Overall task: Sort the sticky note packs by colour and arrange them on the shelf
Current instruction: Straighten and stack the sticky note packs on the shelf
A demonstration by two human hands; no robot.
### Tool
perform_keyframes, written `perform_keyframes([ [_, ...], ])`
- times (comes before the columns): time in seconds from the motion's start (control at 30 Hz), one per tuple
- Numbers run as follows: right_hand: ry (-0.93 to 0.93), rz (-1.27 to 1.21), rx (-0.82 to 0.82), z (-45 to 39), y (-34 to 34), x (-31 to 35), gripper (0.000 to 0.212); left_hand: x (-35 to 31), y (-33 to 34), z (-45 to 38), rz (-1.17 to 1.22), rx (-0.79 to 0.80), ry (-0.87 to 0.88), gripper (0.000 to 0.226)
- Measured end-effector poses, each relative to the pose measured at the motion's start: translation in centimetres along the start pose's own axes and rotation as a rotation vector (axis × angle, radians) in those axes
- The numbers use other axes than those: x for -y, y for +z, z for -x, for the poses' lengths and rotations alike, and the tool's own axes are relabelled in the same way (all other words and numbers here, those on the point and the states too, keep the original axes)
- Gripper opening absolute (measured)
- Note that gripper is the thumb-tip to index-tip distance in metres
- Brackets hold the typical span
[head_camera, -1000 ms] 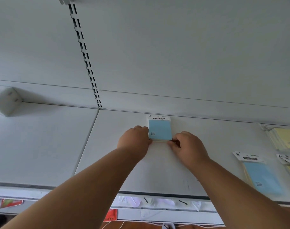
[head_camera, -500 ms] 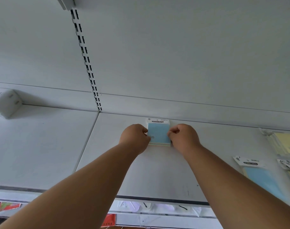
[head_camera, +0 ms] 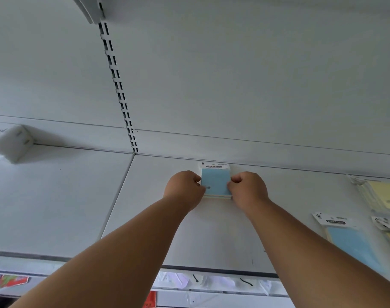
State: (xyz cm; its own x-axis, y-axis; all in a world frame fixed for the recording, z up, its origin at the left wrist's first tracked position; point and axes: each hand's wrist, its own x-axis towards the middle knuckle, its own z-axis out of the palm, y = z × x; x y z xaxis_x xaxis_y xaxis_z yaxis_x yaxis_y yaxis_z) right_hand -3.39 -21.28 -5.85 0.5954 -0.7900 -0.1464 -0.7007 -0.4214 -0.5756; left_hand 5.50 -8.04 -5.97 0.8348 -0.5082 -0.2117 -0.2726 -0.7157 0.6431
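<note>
A stack of blue sticky note packs (head_camera: 215, 180) with a white header card lies at the back of the white shelf (head_camera: 211, 236), close to the rear wall. My left hand (head_camera: 185, 188) grips the stack's left side with curled fingers. My right hand (head_camera: 248, 187) grips its right side the same way. Both hands touch the stack and hide its side edges. At the right lie another blue pack (head_camera: 349, 243) and a pile of yellow packs (head_camera: 383, 196).
A white box (head_camera: 10, 144) sits at the back left of the neighbouring shelf panel. A slotted upright rail (head_camera: 118, 90) runs up the back wall. More pack headers (head_camera: 384, 224) lie at the far right edge. Price-label strips line the shelf front (head_camera: 211, 283).
Both hands slid the blue stack back toward the rear wall. My right hand moved from the stack's front corner up to its right side.
</note>
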Motion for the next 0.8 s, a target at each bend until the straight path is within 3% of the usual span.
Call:
perform_keyframes([
  [0.07,-0.004,0.011,-0.019,0.5,-0.2,0.1,0.007,0.4,-0.1,0.5,0.072,-0.023,-0.026,0.036],
  [0.17,-0.014,-0.008,-0.091,1.7,-0.9,0.0,0.027,0.7,-0.5,1.9,0.074,-0.116,-0.01,0.035],
  [0.3,-0.125,0.036,-0.153,3.8,-2.7,-1.5,0.023,0.8,-0.3,5.6,0.075,-0.217,0.121,0.025],
  [0.5,-0.245,0.08,-0.189,7.3,-6.2,-4.7,0.018,-2.3,2.8,9.8,0.062,-0.064,0.299,0.025],
  [0.8,-0.233,0.161,-0.158,8.6,-13.3,-13.4,0.02,-9.1,10.0,13.0,0.022,0.057,0.357,0.025],
])
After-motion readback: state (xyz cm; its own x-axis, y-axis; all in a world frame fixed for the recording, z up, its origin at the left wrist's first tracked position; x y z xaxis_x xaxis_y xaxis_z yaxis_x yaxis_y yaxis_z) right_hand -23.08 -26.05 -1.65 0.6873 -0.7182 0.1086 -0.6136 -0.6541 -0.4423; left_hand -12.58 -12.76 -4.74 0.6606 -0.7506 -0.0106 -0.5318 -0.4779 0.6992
